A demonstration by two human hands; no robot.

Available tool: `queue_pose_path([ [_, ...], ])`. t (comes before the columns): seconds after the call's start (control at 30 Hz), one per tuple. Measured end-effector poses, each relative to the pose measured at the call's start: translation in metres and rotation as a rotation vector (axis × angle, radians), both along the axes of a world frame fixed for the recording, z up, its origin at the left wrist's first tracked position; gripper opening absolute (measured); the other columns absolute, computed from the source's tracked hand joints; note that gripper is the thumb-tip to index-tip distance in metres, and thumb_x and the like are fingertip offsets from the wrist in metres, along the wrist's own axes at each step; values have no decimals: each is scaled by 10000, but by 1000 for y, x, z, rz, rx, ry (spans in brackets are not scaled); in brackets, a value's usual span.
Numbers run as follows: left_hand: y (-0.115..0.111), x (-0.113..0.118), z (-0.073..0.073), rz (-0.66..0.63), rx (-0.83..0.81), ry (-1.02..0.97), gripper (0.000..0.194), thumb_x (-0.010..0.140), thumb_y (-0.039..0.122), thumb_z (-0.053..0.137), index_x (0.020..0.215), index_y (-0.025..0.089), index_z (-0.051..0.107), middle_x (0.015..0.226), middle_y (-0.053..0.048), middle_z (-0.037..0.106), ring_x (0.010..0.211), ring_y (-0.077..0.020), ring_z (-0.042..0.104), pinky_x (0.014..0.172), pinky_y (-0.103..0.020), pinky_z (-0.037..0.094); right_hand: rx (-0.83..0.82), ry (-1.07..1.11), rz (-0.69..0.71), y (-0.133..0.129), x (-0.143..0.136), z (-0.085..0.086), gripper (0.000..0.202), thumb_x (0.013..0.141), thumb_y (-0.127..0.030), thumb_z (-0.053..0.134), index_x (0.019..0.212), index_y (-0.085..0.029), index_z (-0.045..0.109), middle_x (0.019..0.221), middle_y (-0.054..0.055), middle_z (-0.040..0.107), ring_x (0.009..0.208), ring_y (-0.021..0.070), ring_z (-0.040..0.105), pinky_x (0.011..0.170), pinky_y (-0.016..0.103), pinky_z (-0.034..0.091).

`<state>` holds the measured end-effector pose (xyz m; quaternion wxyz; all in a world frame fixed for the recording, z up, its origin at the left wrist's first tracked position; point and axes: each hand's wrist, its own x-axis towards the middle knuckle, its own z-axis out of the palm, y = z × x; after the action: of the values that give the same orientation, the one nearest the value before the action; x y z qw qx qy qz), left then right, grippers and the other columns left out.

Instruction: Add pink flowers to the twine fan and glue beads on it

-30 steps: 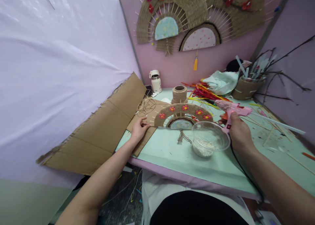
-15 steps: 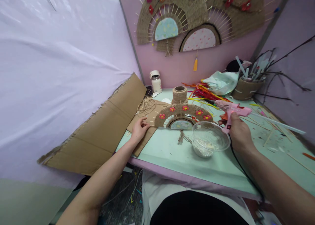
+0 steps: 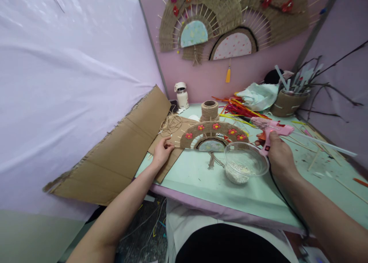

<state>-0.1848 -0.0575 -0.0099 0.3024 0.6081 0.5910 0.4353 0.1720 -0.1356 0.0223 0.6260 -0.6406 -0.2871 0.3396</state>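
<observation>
A: Biggest things first, what frames this spot?

B: A white sheet [image 3: 71, 75] hangs along the left, a pink wall [image 3: 201, 79] stands behind with two large woven fans [image 3: 230, 21] pinned to it, and a long cardboard sheet [image 3: 115, 152] leans from the sheet down onto the pale green counter [image 3: 201, 178].

A: And the work itself?

B: A jute fan [image 3: 212, 134] with red flowers lies flat in the middle of the counter. The left hand [image 3: 162, 150] rests flat, fingers spread, on the cardboard just beside the fan's left end, holding nothing. The right hand [image 3: 277, 152] is closed around the grip of a pink glue gun [image 3: 270, 129], whose nozzle points toward the fan's right end.

A: How should gluing go well here?

B: I'd judge the left hand should press firmly so the fan can't slide, and the nozzle should come in low, with a small dot each time. The cable [image 3: 284, 201] trails off the counter edge, so keep it slack.

A: Anything close by to mind?

B: A clear bowl [image 3: 245, 163] of white beads sits just beside the right hand, easy to knock. Behind are a twine spool [image 3: 209, 109], coloured sticks [image 3: 238, 107], a small white jar [image 3: 182, 95] and a pot of twigs [image 3: 289, 102].
</observation>
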Motion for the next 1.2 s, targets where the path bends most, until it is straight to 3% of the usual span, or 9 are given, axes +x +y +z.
queue_pose_path([
  [0.37, 2, -1, -4, 1, 4, 9, 459, 690, 154, 672, 1137, 148, 571, 759, -13, 681, 723, -160, 633, 779, -318, 475, 7, 0, -21, -2, -3, 5, 469, 812, -592, 484, 792, -149, 638, 651, 47, 649, 484, 118, 515, 472, 232, 385],
  [0.77, 0, 0, -3, 3, 19, -13, 453, 676, 190, 701, 1114, 167, 587, 754, -7, 679, 727, -162, 642, 804, -330, 479, -13, -35, 5, 0, 0, 0, 564, 807, -632, 462, 911, -122, 680, 649, 57, 662, 421, 119, 475, 463, 256, 386],
  [0.93, 2, -5, -2, 33, -3, -75, 427, 686, 164, 673, 1101, 152, 570, 848, -49, 682, 784, -168, 645, 778, -321, 499, -26, -27, 23, 0, 2, -2, 574, 817, -636, 449, 918, -119, 677, 632, 52, 656, 419, 121, 479, 469, 260, 384],
  [1.07, -12, -1, 14, 153, 118, -60, 274, 762, 208, 604, 1030, 152, 586, 954, -74, 655, 832, -160, 618, 755, -295, 496, 42, -24, 27, 3, 5, -8, 575, 790, -673, 474, 885, -140, 668, 638, 30, 646, 519, 132, 545, 543, 253, 420],
  [1.13, -30, 9, 31, 166, 235, -21, 248, 799, 253, 589, 1032, 166, 600, 971, -68, 649, 867, -161, 605, 780, -286, 483, 55, -9, 29, 5, 6, -11, 566, 779, -681, 491, 865, -148, 661, 632, 18, 637, 560, 135, 560, 577, 250, 427],
  [1.2, -53, 25, 53, 98, 321, -11, 238, 817, 289, 593, 1030, 183, 619, 967, -60, 649, 871, -165, 603, 770, -276, 479, 74, 12, 37, 7, 7, -14, 551, 766, -683, 516, 839, -153, 652, 628, 7, 630, 581, 135, 564, 595, 249, 427],
])
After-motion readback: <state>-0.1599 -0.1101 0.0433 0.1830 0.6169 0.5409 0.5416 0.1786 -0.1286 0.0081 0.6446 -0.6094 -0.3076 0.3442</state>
